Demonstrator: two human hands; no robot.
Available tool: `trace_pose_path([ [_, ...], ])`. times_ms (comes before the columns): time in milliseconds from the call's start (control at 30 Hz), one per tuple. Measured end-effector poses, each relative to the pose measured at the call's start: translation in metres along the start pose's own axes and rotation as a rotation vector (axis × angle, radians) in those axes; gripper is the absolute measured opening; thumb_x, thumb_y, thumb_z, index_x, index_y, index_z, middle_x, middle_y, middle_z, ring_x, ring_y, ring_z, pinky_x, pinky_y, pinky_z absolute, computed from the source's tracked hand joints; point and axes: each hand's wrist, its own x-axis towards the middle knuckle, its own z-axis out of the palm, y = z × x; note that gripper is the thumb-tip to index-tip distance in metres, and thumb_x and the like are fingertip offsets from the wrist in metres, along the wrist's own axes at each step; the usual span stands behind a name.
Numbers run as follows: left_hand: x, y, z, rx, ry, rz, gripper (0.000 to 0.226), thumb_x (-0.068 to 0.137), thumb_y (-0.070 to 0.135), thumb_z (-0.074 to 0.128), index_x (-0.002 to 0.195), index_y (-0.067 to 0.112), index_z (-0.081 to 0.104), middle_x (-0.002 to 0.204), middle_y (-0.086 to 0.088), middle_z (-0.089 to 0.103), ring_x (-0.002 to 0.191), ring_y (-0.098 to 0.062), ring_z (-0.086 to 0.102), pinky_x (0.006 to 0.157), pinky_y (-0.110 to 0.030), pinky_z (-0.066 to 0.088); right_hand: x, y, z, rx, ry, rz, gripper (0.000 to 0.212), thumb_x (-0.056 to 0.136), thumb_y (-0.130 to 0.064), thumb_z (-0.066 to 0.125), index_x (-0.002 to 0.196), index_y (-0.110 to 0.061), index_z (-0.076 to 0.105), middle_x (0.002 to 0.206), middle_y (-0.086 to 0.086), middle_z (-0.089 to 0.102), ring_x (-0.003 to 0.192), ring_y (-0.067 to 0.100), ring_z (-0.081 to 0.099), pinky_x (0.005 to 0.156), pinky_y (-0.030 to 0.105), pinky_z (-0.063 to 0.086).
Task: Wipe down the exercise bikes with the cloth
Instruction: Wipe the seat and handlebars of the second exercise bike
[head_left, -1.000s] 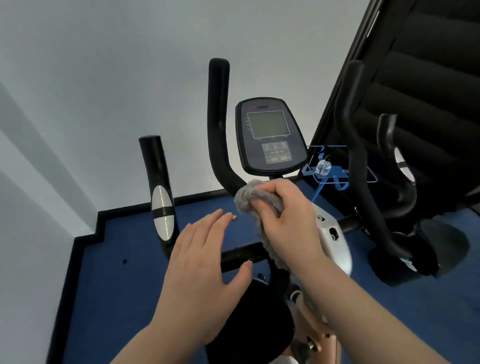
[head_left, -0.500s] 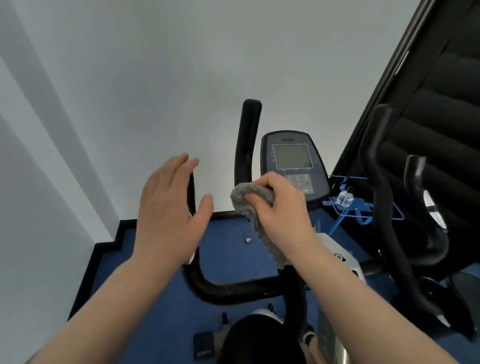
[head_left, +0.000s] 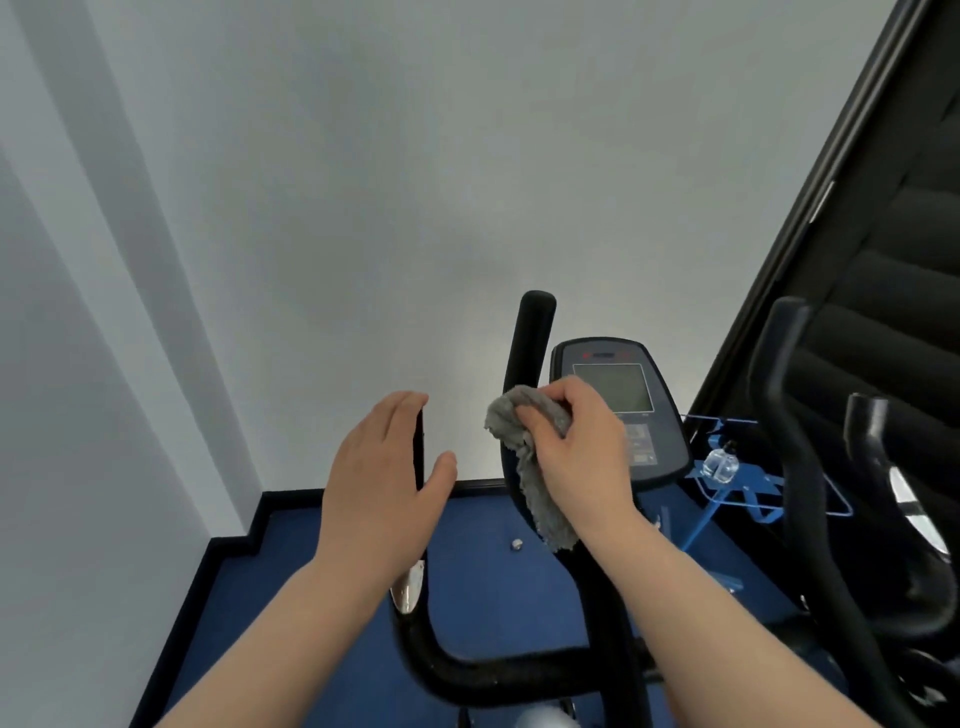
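the pale wall (head_left: 322, 208) fills most of what can be seen, meeting a blue floor (head_left: 291, 597) edged with a black skirting strip. far right, a dark padded panel (head_left: 893, 270) leans in its black frame.

the exercise bike (head_left: 519, 675) stands nearest, its black handlebar curving up into two uprights. the right upright (head_left: 535, 332) rises just left of the console (head_left: 618, 395), a dark oval unit with a grey screen. the left upright (head_left: 418, 452) is mostly hidden behind the left hand, with a silver sensor patch (head_left: 410, 587) showing below the wrist. a second bike's handlebars (head_left: 800, 467) stand at the right edge, and between the two bikes sits a blue wire holder (head_left: 737, 483) carrying a small clear bottle (head_left: 719, 462).

the right hand (head_left: 582, 452) is clenched around the grey cloth (head_left: 530, 467), pressing it against the right upright about midway up; the cloth's loose end hangs down along the bar. the left hand (head_left: 384, 488) is released, fingers straight and together, thumb apart, cupped beside the left upright; whether the palm touches the bar cannot be told.

a tiny pale object (head_left: 517, 544) lies on the floor between the two uprights.
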Motion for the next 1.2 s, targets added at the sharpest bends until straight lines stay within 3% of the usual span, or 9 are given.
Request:
trace_pose_path([
  [200, 0.0, -0.001, -0.001, 0.006, 0.002, 0.012, 0.055, 0.09, 0.034, 0.052, 0.141, 0.024, 0.034, 0.146, 0.008, 0.037, 0.133, -0.013, 0.035, 0.112, -0.031, 0.027, -0.023, 0.001, -0.024, 0.001, -0.148, 0.038, 0.01, 0.084, -0.018, 0.069, 0.08, -0.019, 0.06, 0.077, -0.004, 0.066, 0.075, 0.007, 0.062, 0.063, 0.016, 0.05],
  [333, 0.001, -0.004, -0.003, 0.041, -0.009, 0.022, 0.055, 0.089, 0.035, 0.052, 0.141, 0.026, 0.034, 0.146, 0.01, 0.037, 0.132, -0.015, 0.036, 0.11, -0.03, 0.026, 0.026, -0.045, -0.035, 0.006, 0.083, -0.233, 0.003, 0.086, -0.012, 0.065, 0.088, -0.013, 0.063, 0.089, 0.002, 0.063, 0.081, -0.002, 0.057, 0.071, 0.007, 0.042],
  [433, 0.0, -0.006, -0.003, 0.04, -0.022, 0.028, 0.055, 0.09, 0.037, 0.05, 0.141, 0.026, 0.033, 0.146, 0.01, 0.037, 0.131, -0.015, 0.037, 0.111, -0.031, 0.026, 0.062, -0.059, -0.03, -0.17, 0.039, -0.364, 0.018, 0.086, -0.011, 0.062, 0.101, -0.018, 0.069, 0.106, 0.001, 0.06, 0.097, 0.002, 0.055, 0.083, 0.004, 0.035],
  [567, 0.001, -0.008, -0.002, 0.03, -0.014, 0.027, 0.057, 0.087, 0.04, 0.045, 0.141, 0.026, 0.034, 0.145, 0.01, 0.038, 0.131, -0.015, 0.038, 0.11, -0.032, 0.027, 0.058, -0.042, -0.028, -0.013, 0.021, -0.187, 0.018, 0.09, -0.016, 0.059, 0.097, -0.024, 0.073, 0.094, -0.009, 0.07, 0.086, -0.005, 0.063, 0.075, 0.006, 0.044],
  [700, 0.0, -0.008, -0.001, 0.022, -0.013, 0.033, 0.055, 0.09, 0.038, 0.048, 0.142, 0.026, 0.032, 0.146, 0.01, 0.036, 0.131, -0.014, 0.037, 0.109, -0.029, 0.026, 0.038, -0.014, -0.037, 0.065, 0.106, 0.019, 0.021, 0.084, -0.016, 0.068, 0.104, -0.011, 0.073, 0.096, 0.002, 0.075, 0.096, 0.012, 0.068, 0.09, 0.034, 0.054],
  [933, 0.0, -0.009, 0.004, 0.018, 0.005, 0.035, 0.058, 0.084, 0.041, 0.042, 0.138, 0.024, 0.035, 0.142, 0.009, 0.039, 0.123, -0.015, 0.043, 0.103, -0.03, 0.032, 0.038, -0.024, -0.009, 0.227, 0.215, -0.016, 0.011, 0.074, -0.015, 0.078, 0.081, -0.021, 0.074, 0.084, -0.006, 0.072, 0.082, 0.008, 0.067, 0.076, 0.022, 0.052],
  [1033, 0.001, -0.008, 0.007, 0.019, 0.021, 0.041, 0.056, 0.083, 0.04, 0.045, 0.136, 0.023, 0.037, 0.139, 0.007, 0.041, 0.121, -0.016, 0.045, 0.099, -0.03, 0.034, 0.013, -0.006, -0.005, 0.013, 0.08, -0.032, 0.019, 0.075, -0.018, 0.075, 0.07, -0.035, 0.068, 0.078, -0.009, 0.069, 0.079, 0.005, 0.064, 0.075, 0.024, 0.051],
  [1133, 0.001, -0.009, 0.005, 0.023, 0.014, 0.054, 0.056, 0.083, 0.04, 0.045, 0.136, 0.023, 0.038, 0.139, 0.007, 0.041, 0.12, -0.015, 0.045, 0.096, -0.027, 0.031, 0.015, -0.006, -0.031, -0.158, -0.204, 0.036, 0.015, 0.075, -0.018, 0.075, 0.069, -0.032, 0.071, 0.071, -0.01, 0.071, 0.073, 0.006, 0.065, 0.071, 0.028, 0.053],
  [1200, 0.001, -0.01, 0.004, 0.029, 0.007, 0.059, 0.057, 0.083, 0.041, 0.044, 0.137, 0.023, 0.037, 0.14, 0.007, 0.04, 0.12, -0.015, 0.045, 0.097, -0.027, 0.031, 0.027, -0.013, -0.045, -0.19, -0.212, -0.001, 0.009, 0.074, -0.021, 0.077, 0.073, -0.03, 0.073, 0.071, -0.012, 0.071, 0.072, 0.001, 0.064, 0.07, 0.022, 0.051],
])
